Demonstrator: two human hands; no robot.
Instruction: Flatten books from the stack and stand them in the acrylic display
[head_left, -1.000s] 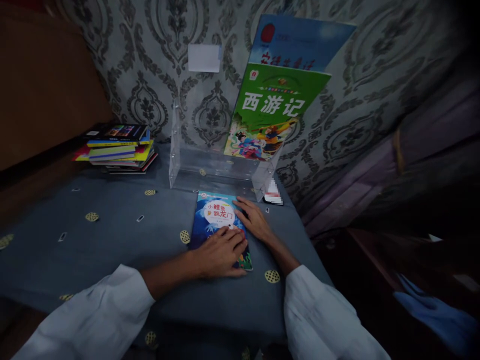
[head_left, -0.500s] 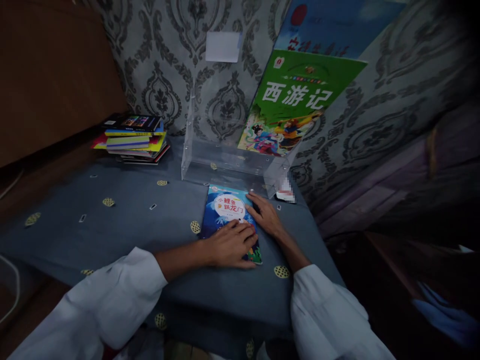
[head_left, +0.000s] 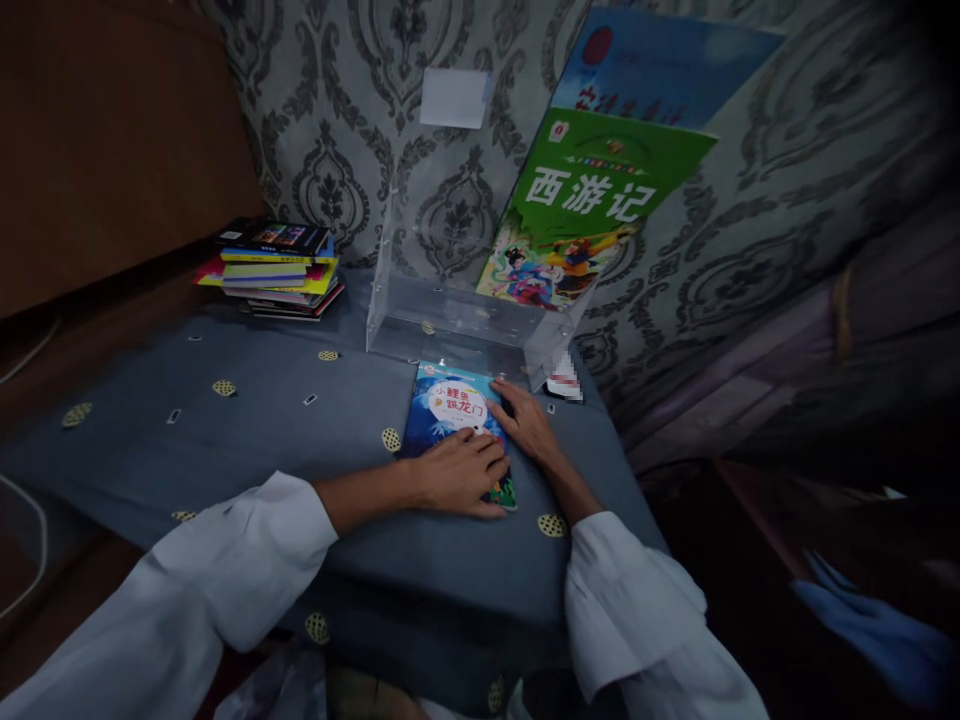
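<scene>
Left hand (head_left: 460, 472) rests flat atop the blue book (head_left: 454, 408); right hand (head_left: 528, 424), thumb apart, touches its right edge.

Blue book (head_left: 421, 425), yellow-patterned slate-blue cloth (head_left: 277, 440)

Closed blue picture book (head_left: 442, 418), flat and face-up on the tablecloth (head_left: 262, 430).

On the small blue book (head_left: 459, 402) just in front of the clear rack (head_left: 457, 318), the title reads 小鲤鱼跳龙门. At the rack's right end, the green book (head_left: 577, 205) bears 西游记 in white; behind it, the tall blue book (head_left: 667, 72) has a red title, blurred and partly covered. Left of the rack, the book stack's (head_left: 279, 272) lettering is too small to read.
</scene>
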